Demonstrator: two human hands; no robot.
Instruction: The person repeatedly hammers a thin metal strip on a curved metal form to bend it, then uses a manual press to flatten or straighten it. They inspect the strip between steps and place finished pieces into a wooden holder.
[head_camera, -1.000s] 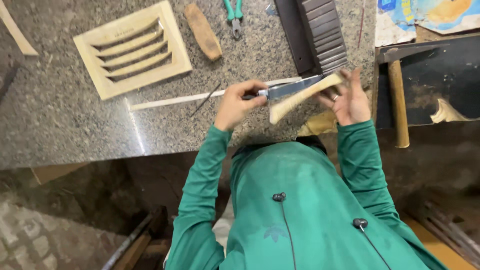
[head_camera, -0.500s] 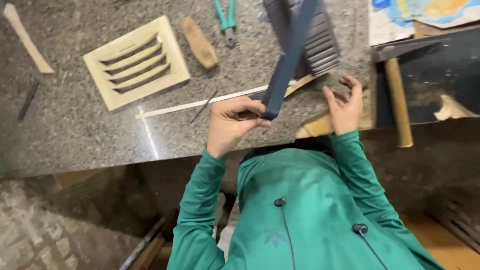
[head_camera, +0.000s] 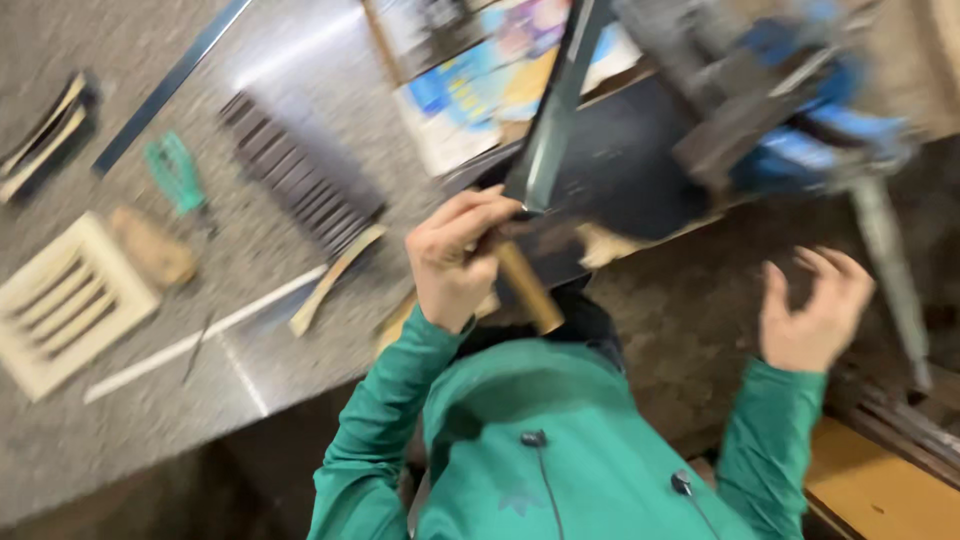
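Left hand (head_camera: 455, 262) has its fingers wrapped tight round the wooden handle (head_camera: 527, 290) of a long flat blade (head_camera: 552, 115), some sort of saw or big knife, can't tell which through the blur. Blade is lifted clear of the bench (head_camera: 120, 440), pointing up and away, over the dark board (head_camera: 640, 170) at the bench edge. Right hand (head_camera: 812, 312) is empty, fingers spread wide, hanging in the air off the bench side, touching nothing. No workpiece in either hand. On the bench: cream slatted vent grille (head_camera: 65, 300) far left, looks assembled; a tan wood block (head_camera: 152, 248) and green-handled pliers (head_camera: 178, 175) just beside it; a stack of dark slats (head_camera: 300, 175) mid-bench; one pale curved slat (head_camera: 335, 280) lying loose near the stack, next to a thin white strip (head_camera: 200, 335). Blue vise (head_camera: 800, 110) top right, jaws not readable. My read: cutting is mid-way at best. One grille is complete, slat stock is uncut, and nothing is under the blade right now.
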